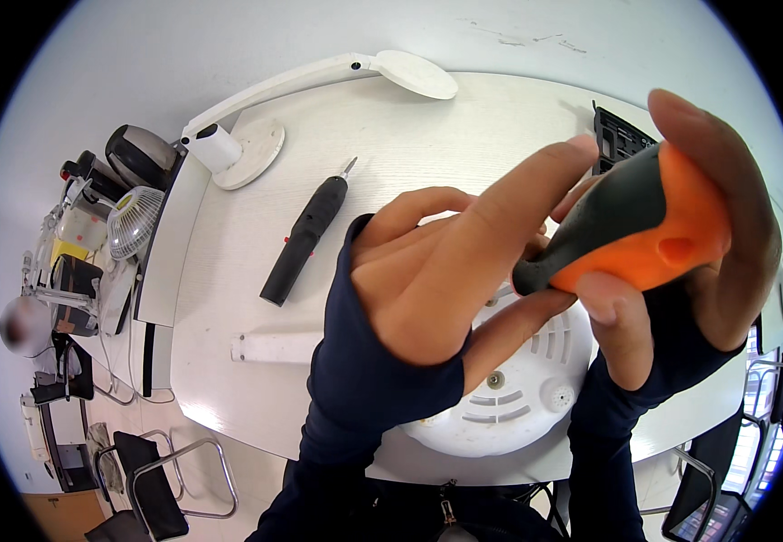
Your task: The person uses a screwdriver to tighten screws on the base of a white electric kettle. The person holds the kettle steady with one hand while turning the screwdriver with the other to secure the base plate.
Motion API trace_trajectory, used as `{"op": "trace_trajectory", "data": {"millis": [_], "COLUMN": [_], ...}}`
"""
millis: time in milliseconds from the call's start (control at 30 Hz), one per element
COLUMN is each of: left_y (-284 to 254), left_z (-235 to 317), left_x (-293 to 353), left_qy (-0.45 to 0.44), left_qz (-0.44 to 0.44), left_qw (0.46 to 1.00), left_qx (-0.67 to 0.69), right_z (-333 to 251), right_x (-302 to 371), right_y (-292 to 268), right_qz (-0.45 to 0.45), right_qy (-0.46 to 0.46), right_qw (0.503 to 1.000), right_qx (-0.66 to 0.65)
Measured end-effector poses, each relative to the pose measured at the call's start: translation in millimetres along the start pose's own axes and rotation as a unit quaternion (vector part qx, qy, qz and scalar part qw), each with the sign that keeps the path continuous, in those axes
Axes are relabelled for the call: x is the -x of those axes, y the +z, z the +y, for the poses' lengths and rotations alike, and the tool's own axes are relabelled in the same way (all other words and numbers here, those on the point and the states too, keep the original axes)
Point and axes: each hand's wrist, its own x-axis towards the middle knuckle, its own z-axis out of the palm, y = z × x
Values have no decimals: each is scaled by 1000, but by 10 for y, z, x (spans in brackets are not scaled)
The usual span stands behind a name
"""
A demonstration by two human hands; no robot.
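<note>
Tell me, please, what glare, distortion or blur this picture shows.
Head view: the white table has glare near its lower-left edge, and fisheye bowing along its edges; the window, lower right, looks washed out; a person's head, far left, is blurred; the orange-and-black tool looks fairly sharp.

You can read no text, label or number anywhere in this view. No brand or sign is legible to you either.
</note>
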Motion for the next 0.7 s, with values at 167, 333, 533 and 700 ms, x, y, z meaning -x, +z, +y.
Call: {"op": "trace_trajectory", "data": {"millis": [167,333,533,700], "left_y": [27,41,6,-71], "left_z": [-39,-90,-154,-100], "left_x": [6,-6,-36,-21], "left_qy": [2,26,53,-10], "left_qz": [-1,13,1,-25], "left_qw": [1000,999,999,998], "left_qx": [26,42,13,53], "right_z": [-19,-60,-60,-236], "right_x": [-9,23,15,-150], "right_y": [-110,-7,-29,-86], "right_qz": [-25,22,-2,-117], "right_qy": [-2,35,31,89], "right_qw": [997,998,999,985], "right_qx": [79,40,30,91]}}
